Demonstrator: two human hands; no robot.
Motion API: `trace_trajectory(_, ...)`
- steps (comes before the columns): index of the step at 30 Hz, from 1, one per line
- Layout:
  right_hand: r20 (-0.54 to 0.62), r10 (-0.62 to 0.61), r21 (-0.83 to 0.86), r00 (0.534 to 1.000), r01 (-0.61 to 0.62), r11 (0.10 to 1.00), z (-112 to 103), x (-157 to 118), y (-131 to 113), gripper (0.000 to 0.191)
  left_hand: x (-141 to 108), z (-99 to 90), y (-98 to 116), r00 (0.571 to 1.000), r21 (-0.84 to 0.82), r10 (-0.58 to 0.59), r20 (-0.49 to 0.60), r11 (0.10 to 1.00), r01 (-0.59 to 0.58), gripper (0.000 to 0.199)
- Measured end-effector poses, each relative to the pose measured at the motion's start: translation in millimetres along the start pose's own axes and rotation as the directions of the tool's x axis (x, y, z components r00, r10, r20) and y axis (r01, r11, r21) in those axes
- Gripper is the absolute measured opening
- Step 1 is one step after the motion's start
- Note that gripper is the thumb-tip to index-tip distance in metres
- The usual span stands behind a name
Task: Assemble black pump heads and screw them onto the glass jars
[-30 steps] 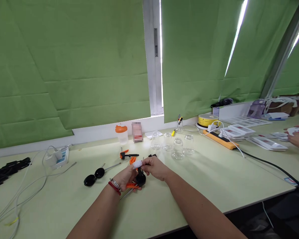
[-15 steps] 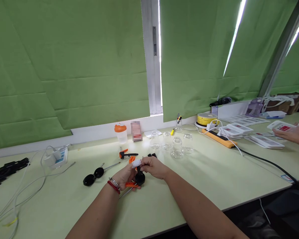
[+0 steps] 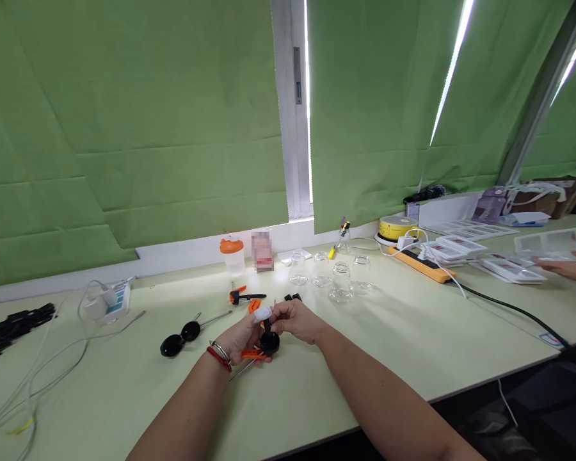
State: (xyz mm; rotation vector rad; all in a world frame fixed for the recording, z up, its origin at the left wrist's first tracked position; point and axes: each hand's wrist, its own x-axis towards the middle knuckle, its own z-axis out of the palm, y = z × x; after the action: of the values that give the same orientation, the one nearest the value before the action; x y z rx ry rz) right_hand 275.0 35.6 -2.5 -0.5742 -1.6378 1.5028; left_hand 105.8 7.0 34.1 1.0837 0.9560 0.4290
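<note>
My left hand (image 3: 244, 338) is closed round a black-and-orange part (image 3: 270, 343) with a round black end and a thin metal rod sticking out toward me. Its exact kind I cannot make out. A small white piece (image 3: 263, 314) sits at its upper end, by my left fingertips. From the other side, my right hand (image 3: 295, 321) pinches the part's upper stem; its fingertips are partly hidden. Beyond the hands lie a similar black-and-orange piece (image 3: 247, 296) and a loose orange piece (image 3: 254, 306). Two black discs with metal rods (image 3: 191, 331) rest left of my left hand.
Clear glass jars (image 3: 340, 285) stand behind my right hand, near an orange-lidded cup (image 3: 232, 256). An orange power strip (image 3: 422, 264) and a yellow round container (image 3: 397, 228) are farther right. Another person's hand (image 3: 569, 266) handles a clear plastic case (image 3: 547, 242). Cables (image 3: 52, 378) cross the left side.
My hands keep almost the same hold and place. At far right, the other person's hands have shifted, and a clear case now shows raised between them.
</note>
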Motion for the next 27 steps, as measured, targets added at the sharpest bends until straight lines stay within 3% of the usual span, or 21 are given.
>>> trace_trajectory(16,0.035,0.046,0.019,0.998,-0.047,0.999,-1,-1,-9,0.024,1,0.3,-1,0.999,0.035,-0.008,-0.037,0.999,0.009,0.050)
trace_trajectory(27,0.146,0.145,-0.067,0.979,-0.136,0.988,-22,6,-11,0.025,10,-5.1,15,0.992,0.118,-0.094,0.081,0.989,0.084,0.048)
